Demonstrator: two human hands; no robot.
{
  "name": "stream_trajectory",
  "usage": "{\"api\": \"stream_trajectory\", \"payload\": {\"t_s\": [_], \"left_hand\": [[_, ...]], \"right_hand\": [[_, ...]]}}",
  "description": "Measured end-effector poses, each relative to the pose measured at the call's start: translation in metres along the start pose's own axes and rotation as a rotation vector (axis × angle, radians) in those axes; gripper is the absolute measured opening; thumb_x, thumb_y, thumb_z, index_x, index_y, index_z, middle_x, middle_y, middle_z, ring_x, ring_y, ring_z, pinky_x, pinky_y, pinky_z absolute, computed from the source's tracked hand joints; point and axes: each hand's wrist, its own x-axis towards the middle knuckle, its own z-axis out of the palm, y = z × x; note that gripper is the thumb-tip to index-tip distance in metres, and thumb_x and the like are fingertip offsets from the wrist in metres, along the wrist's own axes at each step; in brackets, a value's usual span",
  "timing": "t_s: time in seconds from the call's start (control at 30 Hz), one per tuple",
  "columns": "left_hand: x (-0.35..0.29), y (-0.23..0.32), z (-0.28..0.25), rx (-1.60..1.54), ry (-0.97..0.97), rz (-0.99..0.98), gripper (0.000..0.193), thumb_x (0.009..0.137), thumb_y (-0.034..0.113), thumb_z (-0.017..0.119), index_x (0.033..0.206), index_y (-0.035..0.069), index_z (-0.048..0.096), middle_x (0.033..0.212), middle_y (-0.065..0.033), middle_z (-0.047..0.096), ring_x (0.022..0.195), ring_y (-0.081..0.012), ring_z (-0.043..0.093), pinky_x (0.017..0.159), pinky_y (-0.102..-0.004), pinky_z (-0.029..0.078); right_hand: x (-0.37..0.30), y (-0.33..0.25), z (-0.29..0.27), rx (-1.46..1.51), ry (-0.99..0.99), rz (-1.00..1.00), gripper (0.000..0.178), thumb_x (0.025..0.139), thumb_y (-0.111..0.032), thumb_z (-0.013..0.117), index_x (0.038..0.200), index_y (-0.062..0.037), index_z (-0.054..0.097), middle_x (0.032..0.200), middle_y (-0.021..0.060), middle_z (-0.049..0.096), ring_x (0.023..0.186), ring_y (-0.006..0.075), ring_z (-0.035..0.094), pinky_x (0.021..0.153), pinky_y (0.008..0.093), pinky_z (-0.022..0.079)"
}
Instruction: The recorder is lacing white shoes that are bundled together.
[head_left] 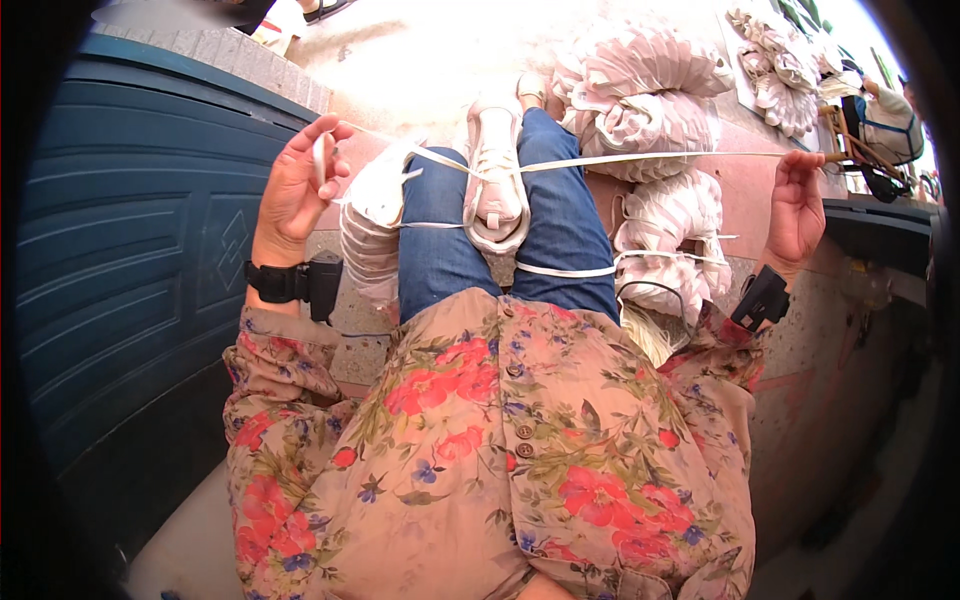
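Note:
A pale sneaker (496, 165) rests between my thighs, its toe pointing away and its heel toward me. From its upper, a white shoelace (640, 158) stretches out to both sides. Out to the left, my left hand (300, 185) is closed with a loop of that lace around or between its fingers. Far to the right, my right hand (797, 210) pinches the other end, which runs taut across my right thigh. Two lower lace ends also lie over my jeans (450, 265).
Bundles of pale shoes stand on the floor at both sides: one bundle (370, 225) by my left leg, a stack (645, 120) by my right. More shoes (775, 75) lie at the far right. A blue panelled door (130, 220) borders the left, a dark bench edge (880, 225) the right.

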Motion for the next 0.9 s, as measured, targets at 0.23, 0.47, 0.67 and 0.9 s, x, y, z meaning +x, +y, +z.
{"api": "stream_trajectory", "payload": {"t_s": [0.23, 0.47, 0.67, 0.9], "left_hand": [[0.005, 0.078, -0.074, -0.086, 0.303, 0.039, 0.024, 0.089, 0.021, 0.045, 0.104, 0.004, 0.053, 0.100, -0.0114, 0.058, 0.088, -0.0184, 0.054, 0.053, -0.0220, 0.042], [0.018, 0.090, -0.078, 0.091, 0.540, 0.143, 0.013, 0.087, 0.019, 0.050, 0.085, 0.006, 0.051, 0.058, 0.0029, 0.039, 0.047, -0.0050, 0.036, 0.035, -0.0167, 0.027], [0.037, -0.066, -0.014, 0.834, 0.580, -0.237, 0.012, 0.083, 0.024, 0.051, 0.085, 0.012, 0.053, 0.056, 0.0053, 0.040, 0.039, -0.0027, 0.033, 0.029, -0.0176, 0.024], [0.031, -0.140, 0.043, 0.751, 0.236, -0.438, 0.021, 0.084, 0.025, 0.050, 0.090, 0.006, 0.056, 0.062, 0.0025, 0.045, 0.043, -0.0039, 0.036, 0.035, -0.0172, 0.031]], "right_hand": [[-0.011, 0.016, -0.057, -1.137, 0.406, -0.064, 0.026, 0.085, -0.013, 0.053, 0.107, 0.0007, 0.052, 0.086, 0.0061, 0.061, 0.076, 0.0130, 0.058, 0.072, 0.0261, 0.048], [-0.031, 0.131, -0.090, -2.104, -0.401, -0.101, 0.014, 0.074, -0.005, 0.059, 0.084, -0.0108, 0.064, 0.077, 0.0076, 0.059, 0.076, 0.0236, 0.053, 0.073, 0.0321, 0.041], [-0.037, 0.227, -0.093, -2.078, -0.412, 0.360, 0.014, 0.075, -0.016, 0.055, 0.078, -0.0050, 0.063, 0.074, 0.0136, 0.061, 0.070, 0.0297, 0.058, 0.064, 0.0388, 0.045], [-0.033, 0.248, -0.109, -2.385, -0.427, 0.077, 0.013, 0.073, -0.013, 0.052, 0.065, -0.0068, 0.060, 0.068, 0.0112, 0.057, 0.069, 0.0289, 0.053, 0.062, 0.0413, 0.041]]}}
